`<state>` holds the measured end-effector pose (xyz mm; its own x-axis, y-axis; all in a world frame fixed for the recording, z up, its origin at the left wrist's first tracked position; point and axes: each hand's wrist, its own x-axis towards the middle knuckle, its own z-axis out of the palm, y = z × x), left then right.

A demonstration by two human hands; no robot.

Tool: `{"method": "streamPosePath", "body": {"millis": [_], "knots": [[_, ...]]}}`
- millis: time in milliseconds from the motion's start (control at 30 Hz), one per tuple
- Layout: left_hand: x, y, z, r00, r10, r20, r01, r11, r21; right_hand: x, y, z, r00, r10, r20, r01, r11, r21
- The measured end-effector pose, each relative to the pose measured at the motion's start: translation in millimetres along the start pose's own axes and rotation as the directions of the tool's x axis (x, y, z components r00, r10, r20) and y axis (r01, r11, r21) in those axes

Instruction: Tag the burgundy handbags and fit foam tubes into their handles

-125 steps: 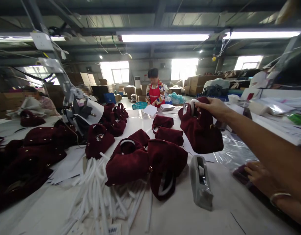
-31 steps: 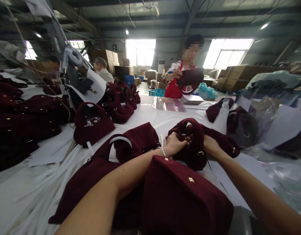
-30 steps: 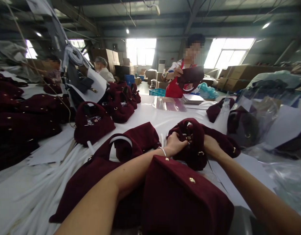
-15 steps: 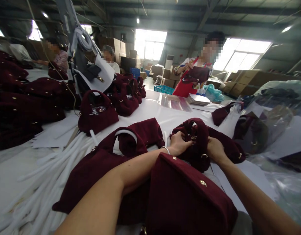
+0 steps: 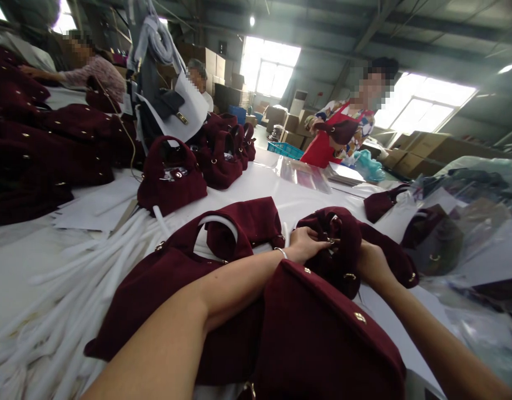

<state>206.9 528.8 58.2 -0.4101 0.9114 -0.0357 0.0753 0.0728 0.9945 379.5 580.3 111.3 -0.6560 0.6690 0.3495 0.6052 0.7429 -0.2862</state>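
Observation:
My left hand (image 5: 306, 244) reaches to a small burgundy handbag (image 5: 343, 222), thumb and fingers closed at the metal clasp near its opening. On the bag's right side, my right hand (image 5: 370, 261) grips the fabric, its fingertips hidden behind the bag. In front of me lies another burgundy handbag (image 5: 331, 333), with gold fittings on its edge. Under my left forearm rests a larger-looking burgundy bag (image 5: 155, 300), a white foam rod (image 5: 220, 220) bent along its handle.
Loose white foam rods (image 5: 97, 294) and paper sheets (image 5: 93, 214) cover the left side. Finished-looking burgundy bags (image 5: 172, 183) stand behind them, beside a dark heap of bags (image 5: 51, 150). Plastic sleeves (image 5: 468, 233) lie at right. A co-worker in a red apron (image 5: 322, 147) holds a bag across the table.
The view has tilted slightly and things sit a little further right. Both my hands stay on the small handbag. The co-worker across the table has turned and lowered their bag a little.

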Motion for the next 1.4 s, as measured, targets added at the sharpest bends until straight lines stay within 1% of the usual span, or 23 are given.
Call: {"method": "streamPosePath", "body": {"millis": [167,333,533,633,767,833,933,1033,1167,1267,1400], "knots": [[-12,11,-12.6,0.996,0.078,0.039,-0.081,0.994,0.077,0,-11,2,0.997,-0.065,0.028,0.066,0.998,-0.006],[-18,16,-15.1,0.991,0.102,0.082,-0.11,0.99,0.094,-2,-17,5,0.996,-0.085,0.031,0.085,0.996,0.013],[-13,13,-14.4,0.993,0.051,0.103,-0.059,0.995,0.076,-5,-17,8,0.999,-0.051,0.001,0.051,0.998,0.03],[-15,13,-14.2,0.995,0.019,0.102,-0.025,0.998,0.055,-5,-18,6,0.999,-0.033,-0.015,0.033,0.999,0.025],[-17,12,-13.8,0.996,0.006,0.093,-0.007,1.0,0.016,-5,-16,3,1.0,-0.015,-0.013,0.015,1.0,0.001],[-15,9,-12.3,0.996,-0.008,0.085,0.008,1.0,0.0,-5,-13,3,0.999,0.018,-0.03,-0.019,1.0,-0.017],[-9,1,-7.6,0.996,-0.028,0.084,0.03,0.999,-0.023,-6,-8,5,0.989,0.124,-0.075,-0.126,0.992,-0.029],[-3,-4,-2.3,0.995,-0.038,0.091,0.041,0.998,-0.04,-9,-4,7,0.971,0.221,-0.09,-0.223,0.975,-0.007],[0,-5,0.4,0.995,-0.057,0.078,0.06,0.998,-0.033,-14,-2,8,0.954,0.283,-0.098,-0.281,0.959,0.037],[2,-3,-0.5,0.995,-0.066,0.071,0.068,0.998,-0.019,-14,-1,10,0.963,0.257,-0.078,-0.257,0.966,0.01],[2,-3,-1.2,0.995,-0.064,0.071,0.065,0.998,-0.006,-9,3,13,0.987,0.141,-0.071,-0.144,0.988,-0.046]]}}
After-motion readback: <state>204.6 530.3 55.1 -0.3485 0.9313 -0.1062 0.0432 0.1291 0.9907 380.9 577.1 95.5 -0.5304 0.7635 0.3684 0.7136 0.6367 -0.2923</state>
